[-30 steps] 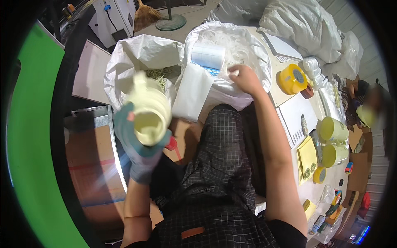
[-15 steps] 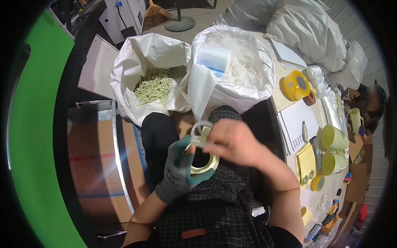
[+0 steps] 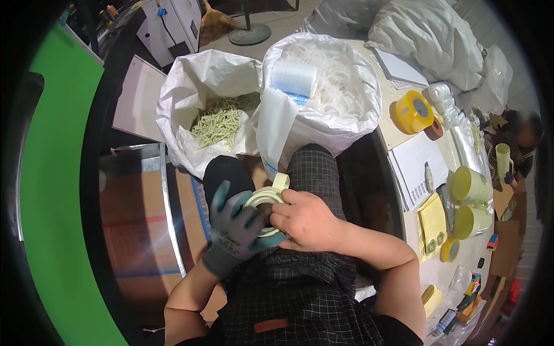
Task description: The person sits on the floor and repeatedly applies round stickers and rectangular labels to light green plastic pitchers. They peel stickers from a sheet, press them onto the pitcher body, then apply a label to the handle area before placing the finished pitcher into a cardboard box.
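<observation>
A pale green mug-like piece (image 3: pixel 281 182) with a round opening and a squared handle is held over my lap, its handle pointing away from me. My left hand (image 3: pixel 234 228), in a grey and teal glove, grips its left side, with some fingers lifted over the opening. My right hand (image 3: pixel 309 222), bare, has its fingers curled onto the right side of the rim. A translucent ring is hard to make out there now; the fingers cover part of the rim.
Beyond my knees stand a white sack (image 3: pixel 173 109) of thin pale green pieces and another sack (image 3: pixel 369 112) of translucent rings, a film roll (image 3: pixel 293 79) on it. The table (image 3: pixel 398 104) at right bears tape rolls (image 3: pixel 413 112), papers and pale green mugs (image 3: pixel 470 185). Another person holds a similar mug (image 3: pixel 503 157).
The translucent ring that stood up by my right fingers has come down to the mug's rim or out of sight. My right hand has lowered, and my left fingers have spread.
</observation>
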`<state>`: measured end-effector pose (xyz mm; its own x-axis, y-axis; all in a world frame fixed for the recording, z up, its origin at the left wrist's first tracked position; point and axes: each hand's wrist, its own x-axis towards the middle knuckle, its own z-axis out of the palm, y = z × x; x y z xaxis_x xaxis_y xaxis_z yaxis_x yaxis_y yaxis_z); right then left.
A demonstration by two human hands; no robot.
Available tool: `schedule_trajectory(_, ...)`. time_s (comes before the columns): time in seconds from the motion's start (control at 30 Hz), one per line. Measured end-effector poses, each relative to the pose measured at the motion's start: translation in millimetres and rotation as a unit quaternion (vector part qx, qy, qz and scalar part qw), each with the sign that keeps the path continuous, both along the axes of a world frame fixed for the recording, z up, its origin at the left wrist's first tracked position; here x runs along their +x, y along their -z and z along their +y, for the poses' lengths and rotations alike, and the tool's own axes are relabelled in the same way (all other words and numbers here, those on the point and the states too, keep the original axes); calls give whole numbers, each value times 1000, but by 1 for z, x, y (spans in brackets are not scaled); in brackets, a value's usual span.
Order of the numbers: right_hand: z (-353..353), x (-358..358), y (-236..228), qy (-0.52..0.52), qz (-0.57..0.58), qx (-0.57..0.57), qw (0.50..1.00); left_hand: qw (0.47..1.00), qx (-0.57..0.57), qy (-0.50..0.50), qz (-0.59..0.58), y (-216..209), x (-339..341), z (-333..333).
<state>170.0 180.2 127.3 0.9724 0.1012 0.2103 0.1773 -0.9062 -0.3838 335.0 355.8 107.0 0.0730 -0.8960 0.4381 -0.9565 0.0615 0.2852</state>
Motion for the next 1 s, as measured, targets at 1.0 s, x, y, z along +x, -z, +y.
schedule_trajectory(1.0, -35, 8, 91, 364, -156, 582, 710, 885, 43, -54, 461, 39, 116, -124)
